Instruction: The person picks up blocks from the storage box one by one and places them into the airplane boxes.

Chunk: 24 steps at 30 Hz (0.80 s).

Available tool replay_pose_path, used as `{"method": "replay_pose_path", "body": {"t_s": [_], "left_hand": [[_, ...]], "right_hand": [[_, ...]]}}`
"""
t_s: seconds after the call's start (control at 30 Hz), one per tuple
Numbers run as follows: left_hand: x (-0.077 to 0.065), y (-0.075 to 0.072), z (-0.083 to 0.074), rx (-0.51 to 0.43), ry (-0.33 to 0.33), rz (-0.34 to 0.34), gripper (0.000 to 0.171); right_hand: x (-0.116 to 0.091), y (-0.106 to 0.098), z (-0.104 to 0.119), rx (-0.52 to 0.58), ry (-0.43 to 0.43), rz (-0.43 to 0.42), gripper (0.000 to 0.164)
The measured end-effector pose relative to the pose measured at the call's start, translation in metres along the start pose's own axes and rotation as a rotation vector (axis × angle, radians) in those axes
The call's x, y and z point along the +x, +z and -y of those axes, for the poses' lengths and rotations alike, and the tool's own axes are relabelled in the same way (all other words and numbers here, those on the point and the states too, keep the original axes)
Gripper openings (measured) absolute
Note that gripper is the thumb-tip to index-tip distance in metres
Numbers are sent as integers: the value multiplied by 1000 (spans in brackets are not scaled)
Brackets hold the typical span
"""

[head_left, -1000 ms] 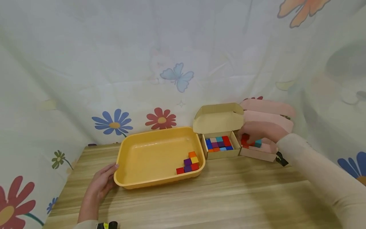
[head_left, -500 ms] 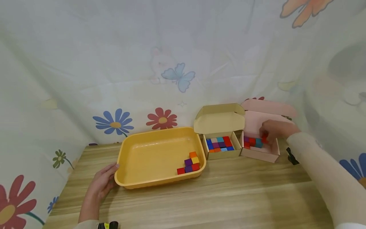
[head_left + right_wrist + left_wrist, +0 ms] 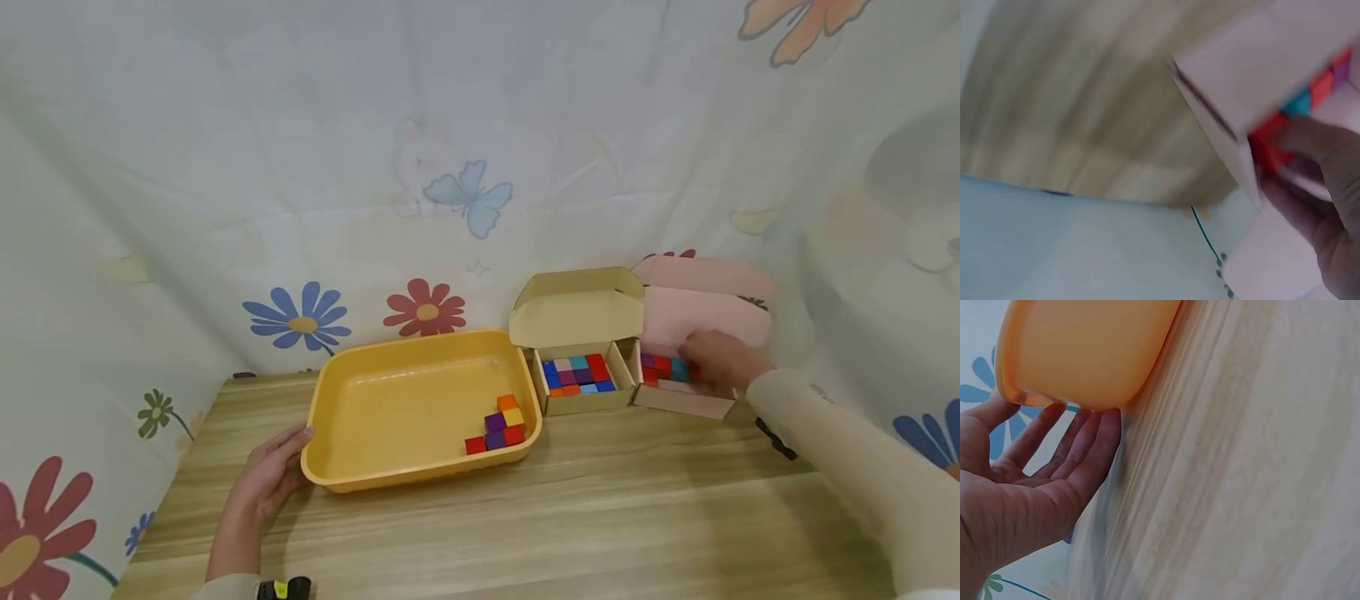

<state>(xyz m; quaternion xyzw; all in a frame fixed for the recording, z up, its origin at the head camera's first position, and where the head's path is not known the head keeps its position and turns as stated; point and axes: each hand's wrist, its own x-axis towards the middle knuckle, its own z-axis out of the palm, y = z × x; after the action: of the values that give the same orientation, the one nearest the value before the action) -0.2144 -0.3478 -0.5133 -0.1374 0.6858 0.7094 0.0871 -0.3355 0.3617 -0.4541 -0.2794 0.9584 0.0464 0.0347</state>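
Observation:
My right hand (image 3: pixel 722 357) reaches into the pink box (image 3: pixel 686 402), its thumb and fingers pinching a red cube (image 3: pixel 1267 147) by the box's inner corner in the right wrist view. Beside that cube, a teal cube (image 3: pixel 679 369) and several red and purple ones stand in the same box. At the left end of the yellow tray (image 3: pixel 397 479), my left hand (image 3: pixel 267 471) holds it, thumb at the rim and fingertips against the outer wall (image 3: pixel 1085 381). Several cubes (image 3: pixel 495 441), red, purple, yellow and orange, lie in the tray's front right corner.
A cream box (image 3: pixel 588 403), lid raised, stands between tray and pink box, filled with several coloured cubes (image 3: pixel 577 377). The pink lid (image 3: pixel 675 312) is up too. A flowered curtain (image 3: pixel 337 208) hangs behind the wooden table (image 3: pixel 525 525).
My right hand has moved rightward within the pink box, carrying the red cube past the teal one, then lower into the box. My left hand stays at the tray.

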Motion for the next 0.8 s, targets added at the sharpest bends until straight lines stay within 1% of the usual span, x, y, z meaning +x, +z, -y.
{"method": "replay_pose_path", "body": {"t_s": [0.07,0.13,0.27,0.47,0.67,0.8], "left_hand": [[-1,0,0,1,7,9,79],[-1,0,0,-1,15,9,79],[-2,0,0,6,16,11,79],[-2,1,0,19,13,1,79],[-4,2,1,28,4,0,78],[-4,3,0,43,-5,-6,79]], "right_hand": [[-5,7,6,36,42,-81,26],[-7,15,9,58,55,-150,28],[-8,27,12,51,66,-232,31],[-10,34,12,28,95,-271,35],[-10,41,8,13,84,-303,34],[-9,39,8,29,84,-292,34]]}}
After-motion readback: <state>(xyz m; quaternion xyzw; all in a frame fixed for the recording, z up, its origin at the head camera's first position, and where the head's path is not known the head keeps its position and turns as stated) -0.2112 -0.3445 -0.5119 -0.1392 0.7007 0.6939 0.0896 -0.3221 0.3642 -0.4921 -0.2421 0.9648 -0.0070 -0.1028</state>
